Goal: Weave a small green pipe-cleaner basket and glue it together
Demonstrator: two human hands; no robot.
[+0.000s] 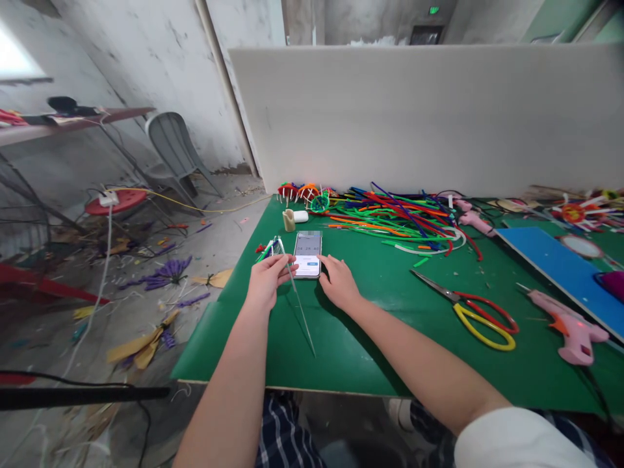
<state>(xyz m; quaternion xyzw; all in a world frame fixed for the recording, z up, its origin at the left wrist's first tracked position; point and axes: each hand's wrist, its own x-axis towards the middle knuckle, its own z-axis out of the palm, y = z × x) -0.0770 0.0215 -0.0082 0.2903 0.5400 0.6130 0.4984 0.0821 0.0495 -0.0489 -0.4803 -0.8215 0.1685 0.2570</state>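
Note:
My left hand [267,279] is closed, pinching a thin wire stem [303,315] that slants down toward the table's front edge. At its upper end, just beyond my fingers, is a small cluster of green, white, blue and red pieces [271,248], partly hidden. A phone [308,250] lies face up between my hands, its screen lit with large digits and a white pop-up panel. My right hand [338,281] holds nothing; its index finger reaches to the phone's lower right side, touching or just over the screen. The other fingers are loosely bent.
Colourful pipe cleaners [400,218] pile along the white partition [419,117]. Red-and-yellow scissors [475,312] lie right of my arm, near a pink glue gun [568,325] and a blue board [560,270]. A beige holder [289,221] stands behind the phone. Scraps litter the floor at left.

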